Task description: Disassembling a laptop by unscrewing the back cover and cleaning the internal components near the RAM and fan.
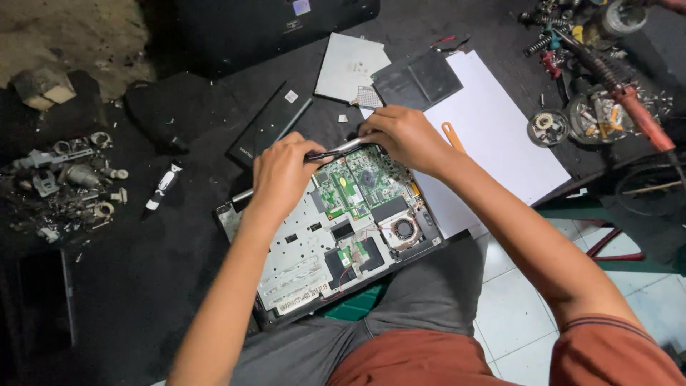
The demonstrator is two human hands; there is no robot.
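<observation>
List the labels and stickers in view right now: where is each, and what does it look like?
Laptop chassis label: near front edge, long pale strip.
Battery pack sticker: on the black bar's far end, small white square.
Black laptop lid sticker: top edge of view, small pale purple square.
No screens lit.

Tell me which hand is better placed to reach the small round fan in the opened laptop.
Right, probably. The right hand sits at the far edge of the green circuit board, on the fan's side of the opened laptop. The left hand grips the silver hinge bar farther left.
</observation>
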